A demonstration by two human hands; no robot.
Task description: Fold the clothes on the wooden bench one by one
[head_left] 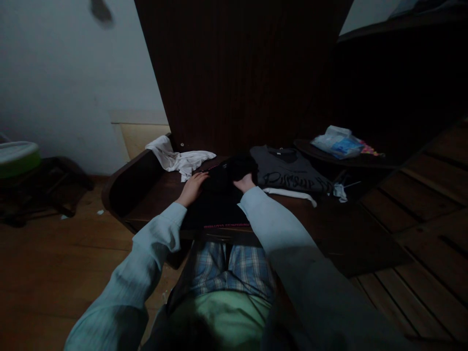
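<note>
A black garment (215, 207) with pink lettering along its near edge lies spread on the dark wooden bench in front of me. My left hand (193, 189) rests on its left side, fingers stretched out over the cloth. At the upper right of the garment, my right hand (245, 183) grips a bunched part of it. The fingertips of that hand disappear into the dark fabric. Just right of it lies a folded dark grey T-shirt (288, 168) with black lettering.
A crumpled white cloth (183, 158) hangs over the bench's (146, 207) left end. A white strip (292, 195) lies before the T-shirt. On a shelf at right sits a plastic packet (338, 142). A green tub (18, 158) stands far left. The tall dark wooden panel (241, 73) rises behind.
</note>
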